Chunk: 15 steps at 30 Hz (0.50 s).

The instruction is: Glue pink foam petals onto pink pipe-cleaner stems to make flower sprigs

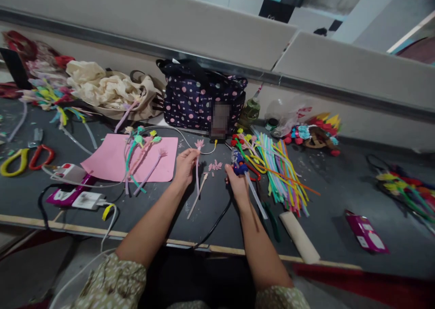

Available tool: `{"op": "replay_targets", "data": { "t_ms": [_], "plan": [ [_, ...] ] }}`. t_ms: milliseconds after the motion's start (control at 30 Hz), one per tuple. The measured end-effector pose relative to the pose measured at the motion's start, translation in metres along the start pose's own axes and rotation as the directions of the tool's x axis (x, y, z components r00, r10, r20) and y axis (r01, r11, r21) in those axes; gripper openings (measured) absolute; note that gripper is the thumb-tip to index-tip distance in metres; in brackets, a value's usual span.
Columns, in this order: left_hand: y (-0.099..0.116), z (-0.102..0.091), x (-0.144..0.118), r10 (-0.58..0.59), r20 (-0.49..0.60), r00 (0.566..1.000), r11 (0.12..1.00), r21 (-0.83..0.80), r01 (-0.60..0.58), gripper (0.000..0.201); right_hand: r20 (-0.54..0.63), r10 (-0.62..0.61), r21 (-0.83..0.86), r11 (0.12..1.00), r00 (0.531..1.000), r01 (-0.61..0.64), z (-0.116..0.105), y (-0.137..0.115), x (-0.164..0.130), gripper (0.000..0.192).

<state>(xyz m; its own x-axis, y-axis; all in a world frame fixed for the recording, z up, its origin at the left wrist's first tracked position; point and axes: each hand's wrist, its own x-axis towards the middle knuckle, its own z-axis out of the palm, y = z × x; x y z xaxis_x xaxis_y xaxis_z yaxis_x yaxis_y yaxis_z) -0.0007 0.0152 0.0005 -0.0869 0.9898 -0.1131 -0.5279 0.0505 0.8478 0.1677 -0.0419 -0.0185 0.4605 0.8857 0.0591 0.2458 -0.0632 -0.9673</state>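
Blur covers a small patch on the front of the dotted bag (200, 101) beyond both hands, so whatever hangs there cannot be read. The right hand (237, 185) is closed around a blue glue gun (240, 166), whose clear stick (255, 196) runs back past the wrist; the nozzle is too small to make out. The left hand (185, 166) pinches a pink stem (197, 173) between thumb and fingers, with a small pink flower head at the stem's top. The stem stands nearly upright, just to the right of that hand, and a second, paler stem (197, 195) lies on the table below it. Tiny pink petals (215, 166) lie between the two hands; their number cannot be told.

Left of the left hand lies one pink sheet (115, 161) carrying several finished flower stems, too tangled to count. Farther left are two scissors (25, 158), one yellow-handled and one red-handled, and a power strip (70, 172) with cables. Right of the right hand spreads a heap of coloured pipe cleaners (282, 173), and nearer the table edge lies one cardboard tube (299, 236). A black cable (214, 225) runs under the right wrist towards the table edge. One magenta packet (367, 233) lies far right.
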Motion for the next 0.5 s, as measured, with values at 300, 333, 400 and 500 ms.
{"op": "replay_targets", "data": {
  "t_ms": [300, 333, 400, 500],
  "plan": [
    [0.000, 0.003, -0.002, -0.073, 0.022, 0.997, 0.997, -0.039, 0.074, 0.017, 0.162, -0.113, -0.580, 0.793, 0.980, 0.187, 0.017, 0.004, -0.002, 0.021],
    [0.000, 0.003, -0.002, -0.072, 0.007, 0.997, 0.997, -0.042, 0.072, 0.017, 0.180, -0.112, -0.613, 0.764, 0.977, 0.200, 0.019, 0.003, -0.002, 0.021],
    [0.000, 0.002, 0.000, -0.063, -0.029, 0.998, 0.997, -0.049, 0.062, 0.016, 0.187, -0.116, -0.666, 0.715, 0.975, 0.213, 0.022, 0.001, -0.001, 0.022],
    [-0.002, 0.000, 0.004, -0.052, -0.070, 0.996, 0.997, -0.057, 0.048, 0.015, 0.163, -0.123, -0.712, 0.673, 0.979, 0.203, 0.023, -0.001, 0.001, 0.023]
  ]
}}
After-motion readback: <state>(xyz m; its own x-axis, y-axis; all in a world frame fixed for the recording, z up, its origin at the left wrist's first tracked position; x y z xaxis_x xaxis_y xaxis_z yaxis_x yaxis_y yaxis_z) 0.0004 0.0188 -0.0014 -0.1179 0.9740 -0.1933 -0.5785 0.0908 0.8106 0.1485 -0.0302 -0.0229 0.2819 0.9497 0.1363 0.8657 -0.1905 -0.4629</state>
